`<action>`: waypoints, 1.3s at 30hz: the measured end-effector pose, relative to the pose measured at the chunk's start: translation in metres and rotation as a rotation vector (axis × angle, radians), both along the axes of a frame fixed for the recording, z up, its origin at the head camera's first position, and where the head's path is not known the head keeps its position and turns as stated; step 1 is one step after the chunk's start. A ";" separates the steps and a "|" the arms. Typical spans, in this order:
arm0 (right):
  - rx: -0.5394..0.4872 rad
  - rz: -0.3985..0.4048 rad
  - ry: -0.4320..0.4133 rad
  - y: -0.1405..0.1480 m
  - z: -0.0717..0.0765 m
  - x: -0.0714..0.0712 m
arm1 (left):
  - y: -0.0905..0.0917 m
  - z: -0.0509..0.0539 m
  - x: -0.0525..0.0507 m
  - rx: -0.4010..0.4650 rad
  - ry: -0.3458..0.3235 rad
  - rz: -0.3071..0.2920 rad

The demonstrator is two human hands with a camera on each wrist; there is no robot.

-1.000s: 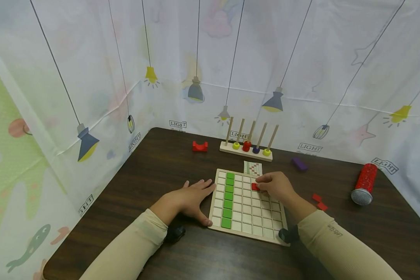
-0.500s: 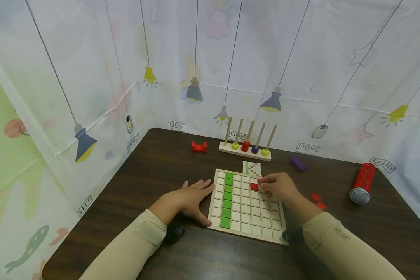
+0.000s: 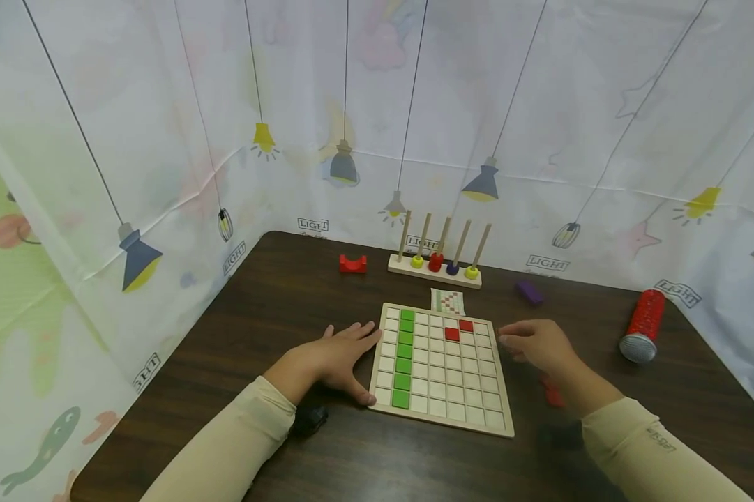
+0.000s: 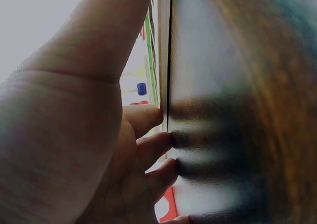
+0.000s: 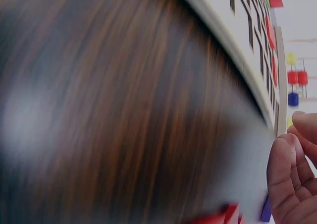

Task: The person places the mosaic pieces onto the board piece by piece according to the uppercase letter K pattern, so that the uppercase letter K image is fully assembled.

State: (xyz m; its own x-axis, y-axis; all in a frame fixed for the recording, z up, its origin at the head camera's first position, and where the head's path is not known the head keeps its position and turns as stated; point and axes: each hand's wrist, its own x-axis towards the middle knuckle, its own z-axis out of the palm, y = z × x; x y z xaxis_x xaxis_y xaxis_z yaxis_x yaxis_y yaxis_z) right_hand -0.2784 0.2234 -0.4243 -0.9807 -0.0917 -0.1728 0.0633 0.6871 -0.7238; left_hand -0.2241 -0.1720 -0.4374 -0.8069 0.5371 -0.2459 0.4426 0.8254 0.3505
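A square wooden grid board [image 3: 439, 416] lies on the table, filled with white squares and a column of green tiles [image 3: 404, 351] near its left side. Two red tiles, one [image 3: 452, 335] lower and one [image 3: 466, 325] higher, sit near its top. My left hand [image 3: 335, 359] is spread along the board's left edge, thumb at the bottom corner and fingertips against the frame. Off the board's right edge is my right hand [image 3: 536, 343], fingers loosely bent, with nothing seen between them. Loose red tiles [image 3: 552, 392] lie partly hidden beneath that wrist.
Behind the board stand a small patterned card [image 3: 448, 301] and a peg stand [image 3: 434, 270] with coloured beads. A red notched block [image 3: 353, 264], a purple block [image 3: 530, 292] and a red microphone [image 3: 644, 326] are also on the table. Patterned cloth [image 3: 377, 104] hangs behind.
My right hand has left the board and moved right, toward the loose red tiles. The upper red tile is now uncovered on the board. My left hand stays at the board's edge.
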 end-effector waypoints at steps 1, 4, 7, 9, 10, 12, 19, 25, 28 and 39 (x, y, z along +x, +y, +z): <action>0.002 -0.006 -0.003 0.005 0.000 0.000 | 0.000 0.000 0.000 0.000 -0.001 0.001; 0.019 -0.018 -0.006 0.021 -0.001 0.001 | -0.001 0.000 0.000 0.000 0.000 0.001; 0.050 -0.021 0.001 0.037 -0.002 0.001 | -0.002 -0.002 0.000 0.004 0.000 0.005; 0.081 -0.016 0.009 0.046 -0.001 0.002 | -0.003 -0.003 -0.001 0.011 0.000 0.007; 0.091 -0.014 0.013 0.050 -0.001 0.002 | -0.003 -0.004 -0.001 0.014 0.001 0.008; 0.094 -0.002 0.022 0.057 -0.001 0.003 | -0.003 -0.004 -0.001 0.016 0.002 0.008; 0.089 -0.027 0.024 0.075 -0.006 0.004 | -0.003 -0.002 0.000 0.022 -0.006 0.007; 0.113 -0.043 0.030 0.088 -0.012 0.003 | -0.001 -0.002 0.001 0.019 -0.004 0.004; 0.138 -0.021 0.052 0.092 -0.013 0.004 | 0.000 -0.001 0.000 0.015 -0.003 0.002; 0.302 -0.022 0.122 0.100 -0.006 0.004 | 0.003 0.002 0.000 0.006 -0.016 0.006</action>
State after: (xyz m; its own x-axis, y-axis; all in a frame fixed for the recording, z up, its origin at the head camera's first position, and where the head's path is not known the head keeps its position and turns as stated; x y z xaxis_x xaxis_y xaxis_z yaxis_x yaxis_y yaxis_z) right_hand -0.2746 0.3237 -0.4304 -0.9970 -0.0323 -0.0705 0.0064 0.8714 -0.4904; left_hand -0.2239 -0.1695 -0.4357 -0.8060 0.5340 -0.2553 0.4321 0.8256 0.3628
